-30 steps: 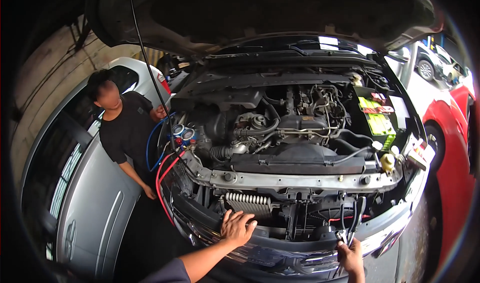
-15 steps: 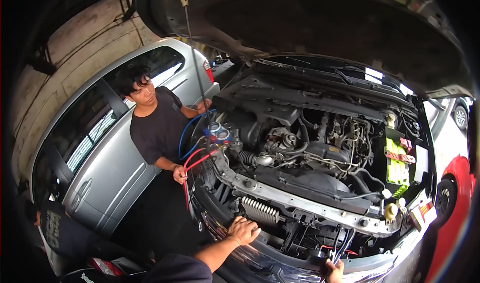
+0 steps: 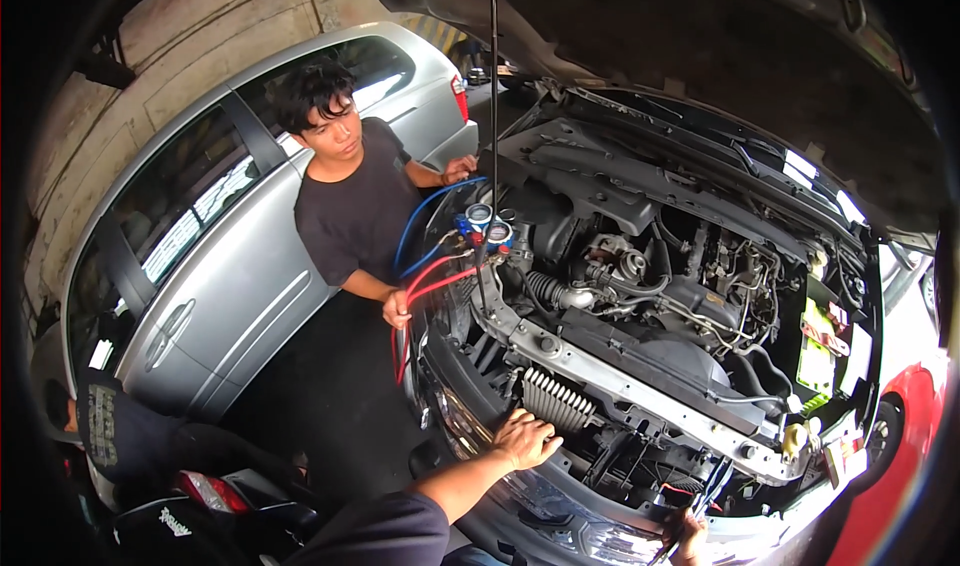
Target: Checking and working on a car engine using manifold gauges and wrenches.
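Left hand (image 3: 528, 440): palm down at the upper edge of the front bumper (image 3: 600, 501), fingers slightly apart and gripping nothing visible; the contact appears to steady the leaning body. The finned cooler (image 3: 558, 401) lies just beyond the fingertips.

Right hand (image 3: 688, 536): closed around slender dark pieces (image 3: 713, 483) at the near right of the open front; their exact kind cannot be told. The grip presumably keeps them together.

Beyond both hands, the silver crossmember (image 3: 640, 391) spans the bay, with the engine (image 3: 690, 301) on its far side. At left, the gauge set (image 3: 489, 226) sits behind the prop rod (image 3: 494, 96), which appears to brace the hood (image 3: 660, 26). A co-worker's hand (image 3: 397, 308) holds the red hoses (image 3: 437, 274), probably controlling slack.
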Demonstrator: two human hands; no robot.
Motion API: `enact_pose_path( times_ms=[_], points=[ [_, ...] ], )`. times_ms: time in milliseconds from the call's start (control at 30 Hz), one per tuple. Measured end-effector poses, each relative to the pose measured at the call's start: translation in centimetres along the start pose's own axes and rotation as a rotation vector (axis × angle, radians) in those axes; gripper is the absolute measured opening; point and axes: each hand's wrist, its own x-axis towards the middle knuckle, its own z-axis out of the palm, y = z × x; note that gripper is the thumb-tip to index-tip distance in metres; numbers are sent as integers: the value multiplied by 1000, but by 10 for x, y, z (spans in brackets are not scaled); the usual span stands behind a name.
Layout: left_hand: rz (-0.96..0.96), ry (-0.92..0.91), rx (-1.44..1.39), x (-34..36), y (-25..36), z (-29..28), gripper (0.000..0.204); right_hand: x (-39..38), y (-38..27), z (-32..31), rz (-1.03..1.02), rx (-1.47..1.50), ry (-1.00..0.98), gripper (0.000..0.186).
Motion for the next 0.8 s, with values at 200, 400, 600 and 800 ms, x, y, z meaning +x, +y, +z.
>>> enact_pose_path(
  times_ms=[200,400,600,800],
  points=[
    [89,51,-86,2,-9,-3,25,1,-4,8,38,88,50,35],
    [103,24,-148,4,-20,-1,25,-9,-23,36,47,-30,-22,42],
    [140,131,-176,4,-24,4,25,-15,-34,57,7,-147,73,40],
    [125,149,-153,5,-19,0,24,-9,-29,44,50,-50,26,40]
  ],
)
